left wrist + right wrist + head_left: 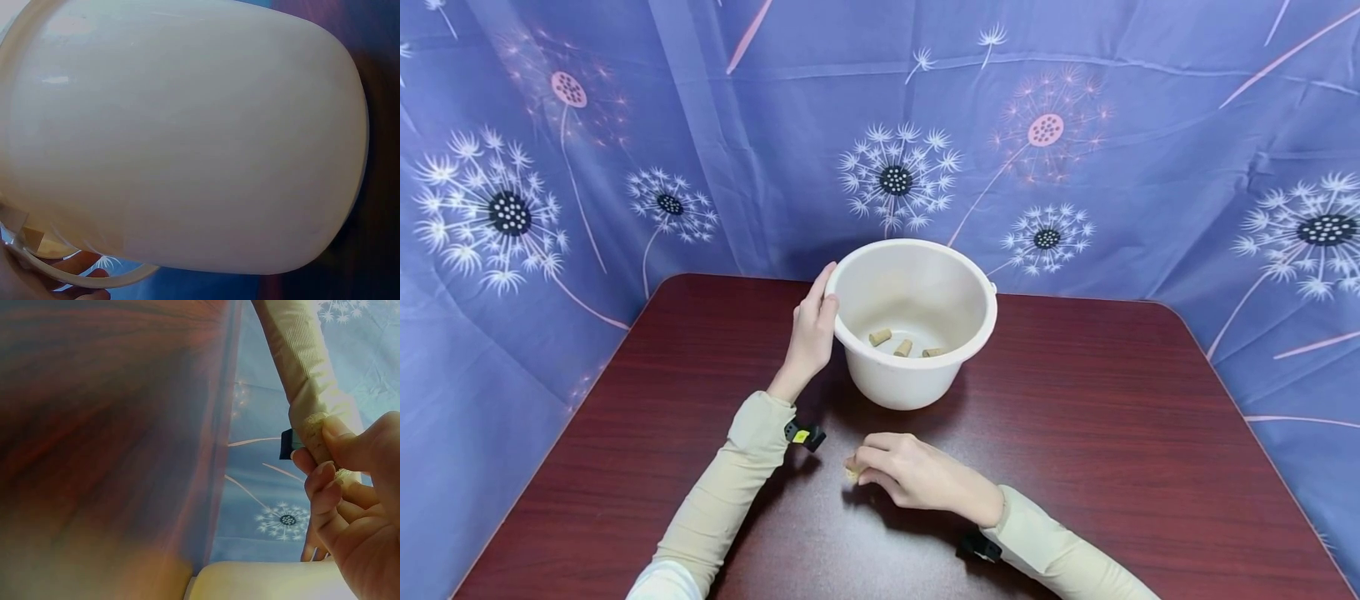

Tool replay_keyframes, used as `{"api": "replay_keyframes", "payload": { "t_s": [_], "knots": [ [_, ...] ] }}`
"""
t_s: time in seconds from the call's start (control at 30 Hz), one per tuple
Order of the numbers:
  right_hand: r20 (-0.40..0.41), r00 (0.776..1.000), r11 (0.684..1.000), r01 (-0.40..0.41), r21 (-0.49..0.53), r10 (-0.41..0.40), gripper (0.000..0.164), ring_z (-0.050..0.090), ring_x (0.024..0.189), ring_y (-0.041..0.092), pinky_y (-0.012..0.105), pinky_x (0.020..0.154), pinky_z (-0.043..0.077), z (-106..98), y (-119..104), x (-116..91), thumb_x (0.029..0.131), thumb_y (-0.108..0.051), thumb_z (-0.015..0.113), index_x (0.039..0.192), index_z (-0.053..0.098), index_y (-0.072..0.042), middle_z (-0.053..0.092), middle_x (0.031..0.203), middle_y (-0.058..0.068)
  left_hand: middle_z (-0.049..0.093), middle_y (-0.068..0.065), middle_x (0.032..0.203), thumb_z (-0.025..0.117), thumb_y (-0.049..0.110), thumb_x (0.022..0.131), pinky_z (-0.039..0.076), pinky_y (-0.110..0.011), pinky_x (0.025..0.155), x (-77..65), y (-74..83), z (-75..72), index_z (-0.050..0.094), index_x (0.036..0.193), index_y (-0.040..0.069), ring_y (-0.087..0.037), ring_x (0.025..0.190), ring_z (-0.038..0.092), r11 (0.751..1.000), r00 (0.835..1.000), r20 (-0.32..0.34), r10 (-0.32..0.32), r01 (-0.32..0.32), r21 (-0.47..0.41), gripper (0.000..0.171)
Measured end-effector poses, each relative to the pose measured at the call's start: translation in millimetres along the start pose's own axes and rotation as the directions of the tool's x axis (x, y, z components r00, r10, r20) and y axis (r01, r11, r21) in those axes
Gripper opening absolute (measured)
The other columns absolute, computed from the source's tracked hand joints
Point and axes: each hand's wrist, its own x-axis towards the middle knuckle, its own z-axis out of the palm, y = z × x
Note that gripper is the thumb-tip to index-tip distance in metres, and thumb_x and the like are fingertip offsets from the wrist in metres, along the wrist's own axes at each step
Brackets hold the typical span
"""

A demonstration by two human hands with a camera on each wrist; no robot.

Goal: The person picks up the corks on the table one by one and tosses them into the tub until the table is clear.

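Observation:
A white plastic bucket [904, 387] stands toward the back of the table, with several corks [903, 347] lying on its bottom. My left hand [812, 325] grips the bucket at the left side of its rim. In the left wrist view the bucket's wall [200, 137] fills most of the picture, and the left fingers [81, 262] show at its handle [94, 281]. In front of the bucket, my right hand [910, 471] pinches a cork [317, 439] between thumb and fingers, low over the table. Another pale cork end [344, 476] shows among the right hand's curled fingers.
The dark red-brown wooden table [1112, 400] has rounded far corners. A blue curtain [790, 125] with dandelion prints hangs close behind it and along both sides. Each forearm wears a beige sleeve [722, 475], with a small black camera [805, 435] at the wrist.

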Motion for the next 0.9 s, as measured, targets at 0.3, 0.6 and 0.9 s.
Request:
{"api": "replay_keyframes", "payload": {
  "t_s": [0.3,0.6,0.9],
  "knots": [
    [0.004,1.0,1.0,-0.007,0.008,0.007,0.009,0.062,0.081,0.001,0.007,0.08,0.047,-0.6,-1.2,-1.2,0.088,-0.006,0.066,0.096,0.064,-0.01,0.063,0.089,-0.004,0.048,-0.012,0.146,0.035,0.024,0.094,0.044,-0.047,0.102,0.1,-0.3,0.6,0.04,0.149,0.017,-0.028,0.123,0.054,1.0,1.0,-0.001,-0.002,0.002,0.004,0.055],
    [0.006,1.0,1.0,-0.009,0.007,0.009,0.01,0.062,0.081,0.001,0.007,0.079,0.047,0.5,-1.3,-1.3,0.087,-0.006,0.066,0.096,0.064,-0.01,0.062,0.088,-0.005,0.047,-0.01,0.147,0.034,0.025,0.094,0.043,-0.046,0.104,0.8,-1.7,0.7,0.04,0.149,0.018,-0.027,0.125,0.053,1.0,1.0,-0.002,0.002,-0.002,-0.008,0.055],
    [0.009,1.0,1.0,0.0,0.005,0.0,0.009,0.062,0.082,0.001,0.007,0.079,0.046,0.4,-1.2,-1.9,0.088,-0.008,0.066,0.096,0.064,-0.01,0.063,0.089,-0.005,0.046,-0.01,0.148,0.034,0.023,0.095,0.043,-0.047,0.104,0.1,-1.9,0.8,0.039,0.149,0.016,-0.027,0.127,0.052,1.0,1.0,0.006,0.002,-0.002,-0.013,0.055]
  ]
}}
